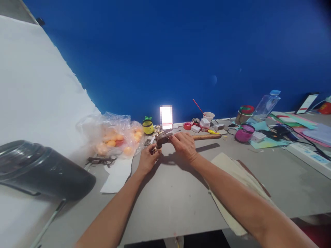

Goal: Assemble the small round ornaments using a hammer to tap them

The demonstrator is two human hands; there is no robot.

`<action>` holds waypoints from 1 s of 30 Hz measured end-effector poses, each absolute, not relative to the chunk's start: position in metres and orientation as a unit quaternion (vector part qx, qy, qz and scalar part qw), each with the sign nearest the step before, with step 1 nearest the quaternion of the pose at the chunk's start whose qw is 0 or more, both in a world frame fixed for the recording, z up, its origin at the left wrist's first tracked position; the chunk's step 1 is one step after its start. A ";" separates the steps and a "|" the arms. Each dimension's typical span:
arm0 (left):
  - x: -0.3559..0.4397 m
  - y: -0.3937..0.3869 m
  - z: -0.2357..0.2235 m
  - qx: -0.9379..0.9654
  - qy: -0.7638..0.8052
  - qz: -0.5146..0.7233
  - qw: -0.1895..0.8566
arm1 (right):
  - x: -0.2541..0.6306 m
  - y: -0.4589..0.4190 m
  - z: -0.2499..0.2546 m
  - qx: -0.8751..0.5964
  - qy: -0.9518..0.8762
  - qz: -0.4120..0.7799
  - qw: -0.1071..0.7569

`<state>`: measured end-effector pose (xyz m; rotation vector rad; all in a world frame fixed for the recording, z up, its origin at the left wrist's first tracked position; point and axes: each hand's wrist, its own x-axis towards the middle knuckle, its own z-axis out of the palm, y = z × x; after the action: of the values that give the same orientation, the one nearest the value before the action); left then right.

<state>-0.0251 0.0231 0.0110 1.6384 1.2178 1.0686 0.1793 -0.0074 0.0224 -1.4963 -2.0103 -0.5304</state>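
Observation:
My right hand (184, 146) is wrapped round a hammer (204, 137) close to its metal head, and the wooden handle sticks out to the right over the grey table (170, 196). The hammer head sits just above my left hand (148, 159). The fingers of my left hand pinch a small dark object on the table, right under the head; I cannot make out what it is.
A clear plastic bag of orange fruit (113, 137) lies left of my hands, with spectacles (100, 160) and white paper (117, 174) in front of it. A black lamp head (38, 170) sits near left. Cream sheets (238, 179) lie to the right; cups, small boxes, coloured paper and cables crowd the back right.

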 end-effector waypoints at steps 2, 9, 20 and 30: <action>-0.024 0.022 0.012 0.640 0.489 0.426 0.412 | 0.181 -0.006 0.023 -0.572 -0.734 -0.207 0.301; -0.022 0.022 0.011 0.638 0.483 0.426 0.421 | 0.185 -0.001 0.022 -0.581 -0.727 -0.202 0.305; -0.023 0.023 0.006 0.638 0.480 0.438 0.413 | 0.184 -0.001 0.020 -0.583 -0.719 -0.206 0.318; -0.027 0.026 0.003 0.637 0.493 0.437 0.401 | 0.186 0.003 0.016 -0.537 -0.707 -0.279 0.365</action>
<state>-0.0266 0.0262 0.0031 1.6104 1.2469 1.1053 0.1860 0.0032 0.0163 -1.3818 -1.8184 -0.7178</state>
